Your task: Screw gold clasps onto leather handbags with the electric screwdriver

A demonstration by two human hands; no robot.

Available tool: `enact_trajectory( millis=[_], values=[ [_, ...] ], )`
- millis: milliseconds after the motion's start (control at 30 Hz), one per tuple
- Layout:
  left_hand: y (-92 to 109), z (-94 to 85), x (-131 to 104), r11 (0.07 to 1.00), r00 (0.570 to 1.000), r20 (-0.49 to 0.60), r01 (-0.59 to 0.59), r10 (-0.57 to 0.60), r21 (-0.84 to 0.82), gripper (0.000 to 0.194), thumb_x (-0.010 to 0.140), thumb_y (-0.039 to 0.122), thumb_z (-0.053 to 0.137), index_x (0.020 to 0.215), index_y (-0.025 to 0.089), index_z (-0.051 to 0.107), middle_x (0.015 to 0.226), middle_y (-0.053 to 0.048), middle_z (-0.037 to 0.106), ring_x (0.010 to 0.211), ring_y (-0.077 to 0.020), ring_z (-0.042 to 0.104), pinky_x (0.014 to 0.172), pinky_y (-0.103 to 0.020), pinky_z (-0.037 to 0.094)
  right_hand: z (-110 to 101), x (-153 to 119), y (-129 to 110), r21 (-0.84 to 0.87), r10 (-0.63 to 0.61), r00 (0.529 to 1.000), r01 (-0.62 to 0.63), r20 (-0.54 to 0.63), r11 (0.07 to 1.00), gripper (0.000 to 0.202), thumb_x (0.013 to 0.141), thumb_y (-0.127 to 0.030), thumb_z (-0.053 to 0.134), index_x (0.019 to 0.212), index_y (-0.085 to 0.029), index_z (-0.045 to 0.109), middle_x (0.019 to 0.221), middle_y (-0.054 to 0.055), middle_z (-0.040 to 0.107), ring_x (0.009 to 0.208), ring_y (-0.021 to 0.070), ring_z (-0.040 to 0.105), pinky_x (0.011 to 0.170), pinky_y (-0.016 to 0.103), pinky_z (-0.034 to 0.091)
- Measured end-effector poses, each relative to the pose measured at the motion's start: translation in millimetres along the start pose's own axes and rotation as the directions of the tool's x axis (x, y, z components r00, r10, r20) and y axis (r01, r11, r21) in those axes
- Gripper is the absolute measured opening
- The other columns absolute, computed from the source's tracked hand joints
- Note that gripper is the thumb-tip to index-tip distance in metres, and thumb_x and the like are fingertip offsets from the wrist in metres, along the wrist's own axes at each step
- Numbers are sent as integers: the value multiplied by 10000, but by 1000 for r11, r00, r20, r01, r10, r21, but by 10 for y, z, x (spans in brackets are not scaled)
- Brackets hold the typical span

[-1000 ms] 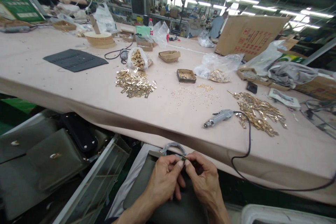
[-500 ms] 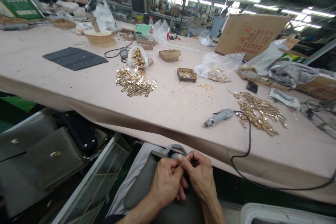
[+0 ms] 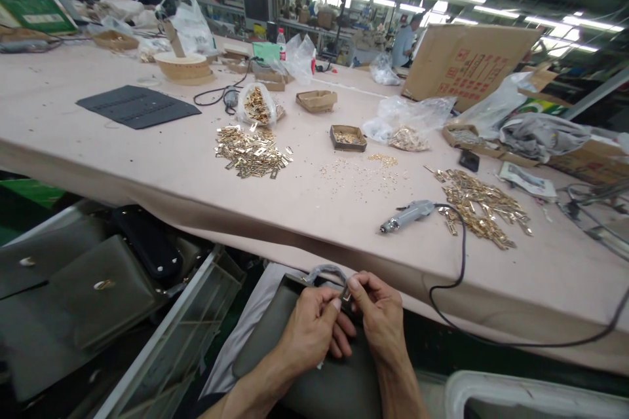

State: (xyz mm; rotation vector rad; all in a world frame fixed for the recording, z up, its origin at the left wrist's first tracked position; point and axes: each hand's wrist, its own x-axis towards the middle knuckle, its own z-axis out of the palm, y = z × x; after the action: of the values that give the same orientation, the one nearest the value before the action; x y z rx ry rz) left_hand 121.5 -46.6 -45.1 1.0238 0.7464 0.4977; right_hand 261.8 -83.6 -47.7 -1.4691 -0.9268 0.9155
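A grey-olive handbag [image 3: 268,327] rests on my lap, its handle [image 3: 328,270] wrapped in clear film. Over its upper part, my left hand [image 3: 310,324] is closed in a pinch, thumb against fingers. Just right of it, my right hand [image 3: 382,314] pinches too. Between the fingertips shows a small rectangular metal plate [image 3: 346,296] with a bright edge. My fingers hide part of it, and whether it is fixed to the bag I cannot tell. On the table ahead lies a grey electric screwdriver [image 3: 407,215] with a black cord.
Piles of gold metal plates lie at left [image 3: 253,154] and right [image 3: 484,206] on the table. Tiny gold screws [image 3: 383,160] are scattered near a small box [image 3: 348,138]. A crate [image 3: 162,334] with more bags stands at left, and a white bin [image 3: 531,393] at lower right.
My hands have parted slightly, and the small metal plate now shows between the fingertips. The view has shifted a little; the things on the table lie as before.
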Motion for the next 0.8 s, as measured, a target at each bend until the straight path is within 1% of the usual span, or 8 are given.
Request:
enact_trajectory(
  millis=[167, 300, 367, 600, 800],
  values=[
    [-7, 41, 17, 1000, 999, -50, -16, 17, 20, 270, 950, 404, 487, 941, 151, 579, 624, -52, 707, 388, -142, 638, 341, -164, 438, 0, -8, -26, -23, -60, 998, 60, 8, 998, 298, 920, -434, 660, 766, -180, 636, 656, -32, 495, 574, 108, 452, 534, 217, 369],
    [-11, 96, 13, 993, 993, -94, -64, 74, 100, 196, 942, 341, 500, 933, 160, 575, 607, -23, 688, 366, -134, 618, 326, -162, 424, 3, -7, -8, -20, -61, 998, 61, -14, 998, 305, 918, -446, 657, 768, -182, 637, 648, -30, 506, 572, 114, 456, 536, 222, 375],
    [-9, 113, 10, 991, 991, -108, -64, 77, 115, 171, 925, 314, 521, 927, 155, 585, 595, -14, 679, 354, -126, 604, 322, -157, 416, 4, -3, 17, -9, -62, 998, 62, -23, 998, 306, 914, -453, 662, 774, -181, 641, 652, -27, 513, 571, 115, 465, 534, 222, 379],
    [-7, 108, 24, 999, 994, -101, -49, 50, 16, 249, 897, 357, 579, 915, 118, 649, 578, -24, 674, 338, -112, 587, 322, -153, 405, 0, -10, 54, 8, -58, 998, 58, -36, 998, 309, 915, -456, 667, 777, -180, 643, 636, -29, 505, 556, 104, 460, 510, 209, 365],
    [19, 105, 49, 1000, 996, -89, -11, 9, -28, 240, 862, 340, 608, 894, 109, 664, 558, -28, 676, 325, -113, 577, 311, -153, 407, -5, 2, 80, 19, -48, 998, 48, -47, 999, 318, 912, -465, 671, 779, -177, 645, 620, -30, 510, 542, 102, 463, 501, 207, 369]
  ],
)
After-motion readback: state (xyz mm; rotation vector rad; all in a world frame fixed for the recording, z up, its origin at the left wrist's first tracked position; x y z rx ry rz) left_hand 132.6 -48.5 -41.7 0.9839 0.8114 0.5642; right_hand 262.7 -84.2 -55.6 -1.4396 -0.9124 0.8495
